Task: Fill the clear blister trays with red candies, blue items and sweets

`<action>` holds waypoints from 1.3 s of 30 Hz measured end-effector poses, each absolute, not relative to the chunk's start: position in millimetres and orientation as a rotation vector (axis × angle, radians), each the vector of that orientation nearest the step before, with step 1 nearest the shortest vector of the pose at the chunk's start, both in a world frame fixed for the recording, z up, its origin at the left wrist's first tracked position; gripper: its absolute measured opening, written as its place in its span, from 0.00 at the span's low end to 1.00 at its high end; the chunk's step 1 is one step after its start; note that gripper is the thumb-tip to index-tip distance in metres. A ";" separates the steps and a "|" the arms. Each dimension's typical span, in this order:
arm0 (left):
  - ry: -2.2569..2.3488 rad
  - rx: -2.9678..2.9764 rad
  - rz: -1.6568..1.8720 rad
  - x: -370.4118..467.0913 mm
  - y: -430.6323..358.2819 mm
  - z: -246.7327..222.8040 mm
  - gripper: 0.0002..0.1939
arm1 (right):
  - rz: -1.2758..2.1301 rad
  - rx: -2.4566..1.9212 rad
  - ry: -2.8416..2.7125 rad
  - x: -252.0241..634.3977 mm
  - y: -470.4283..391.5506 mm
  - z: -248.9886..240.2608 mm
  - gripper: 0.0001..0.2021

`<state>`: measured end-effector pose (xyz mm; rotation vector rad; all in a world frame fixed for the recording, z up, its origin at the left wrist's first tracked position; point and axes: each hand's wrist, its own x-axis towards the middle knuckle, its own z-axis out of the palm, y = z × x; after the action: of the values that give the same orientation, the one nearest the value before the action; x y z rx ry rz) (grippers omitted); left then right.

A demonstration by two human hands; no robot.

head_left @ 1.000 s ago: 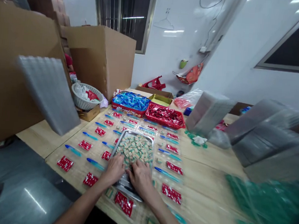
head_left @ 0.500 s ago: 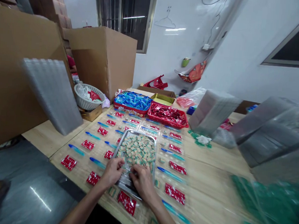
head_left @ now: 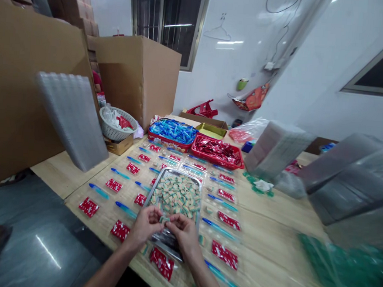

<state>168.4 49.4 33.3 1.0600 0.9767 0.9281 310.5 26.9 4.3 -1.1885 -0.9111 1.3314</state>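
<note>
My left hand point(head_left: 145, 226) and my right hand point(head_left: 184, 233) meet over the near end of a metal tray point(head_left: 199, 205). Fingertips of both pinch one small beige-and-teal block point(head_left: 164, 219) between them. A heap of similar blocks point(head_left: 176, 192) fills the far part of the tray; its near part shows bare metal. Around the tray lie rows of clear plastic packs, each with a blue pen point(head_left: 220, 229) and a red spotted packet point(head_left: 225, 254); small blocks point(head_left: 202, 239) show in some of them.
Behind the packs stand a tin of blue pens point(head_left: 172, 131) and a red basket of red packets point(head_left: 215, 151). Stacks of clear trays point(head_left: 73, 122) lean at left and stand at right. A white basket point(head_left: 116, 131) is by the cardboard boxes point(head_left: 159, 80). Green plastic point(head_left: 343, 268) lies at right.
Both hands have come closer together, and a small block now shows between their fingertips. The whole view has shifted slightly.
</note>
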 end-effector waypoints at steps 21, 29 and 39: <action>1.351 2.072 0.692 157.2 36.5 18.4 0.11 | 0.226 -1.655 -1.982 327.9 47.4 21.3 0.08; 1.389 1.991 0.685 157.5 35.8 15.4 0.12 | 0.731 -1.567 -1.943 313.8 29.4 29.7 0.09; 1.293 2.005 0.620 158.3 41.7 25.2 0.19 | 0.790 -1.473 -2.002 314.5 25.1 33.1 0.11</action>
<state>158.3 41.7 25.2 2.0048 1.2932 0.6198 314.5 25.1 33.1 -1.4727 -2.0023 0.7898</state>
